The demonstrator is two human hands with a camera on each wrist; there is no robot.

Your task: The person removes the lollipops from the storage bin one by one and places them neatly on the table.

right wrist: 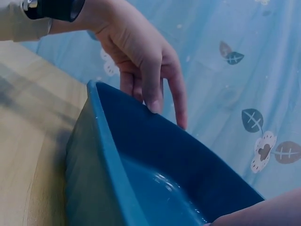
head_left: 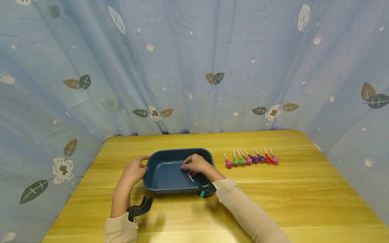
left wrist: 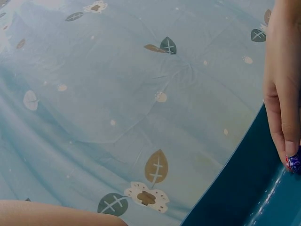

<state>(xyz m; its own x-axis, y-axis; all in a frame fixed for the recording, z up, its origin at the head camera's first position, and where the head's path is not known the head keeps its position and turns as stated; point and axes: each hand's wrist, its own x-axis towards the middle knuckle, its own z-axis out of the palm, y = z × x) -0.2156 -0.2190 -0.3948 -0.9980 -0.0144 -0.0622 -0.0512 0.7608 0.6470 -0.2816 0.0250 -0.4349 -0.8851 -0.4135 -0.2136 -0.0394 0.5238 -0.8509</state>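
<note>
A dark blue plastic basin (head_left: pixel 168 187) sits on the table. My right hand (head_left: pixel 197 164) reaches down inside it and pinches a lollipop (head_left: pixel 190 177), its white stick slanting toward the basin's near side. In the left wrist view, the lollipop's blue and red wrapper (left wrist: pixel 295 162) shows at the right fingertips. My left hand (head_left: pixel 135 171) holds the basin's left rim; in the right wrist view its thumb (right wrist: pixel 153 101) touches the rim while the fingers hang on the outer side. The lower tips of those fingers are hidden behind the wall.
Right of the basin, several wrapped lollipops (head_left: pixel 249 161) lie in a row, green, pink, purple and red, sticks pointing away. The wooden table (head_left: pixel 273 209) extends around them. A pale blue leaf-patterned curtain (head_left: pixel 188 67) hangs behind the far table edge.
</note>
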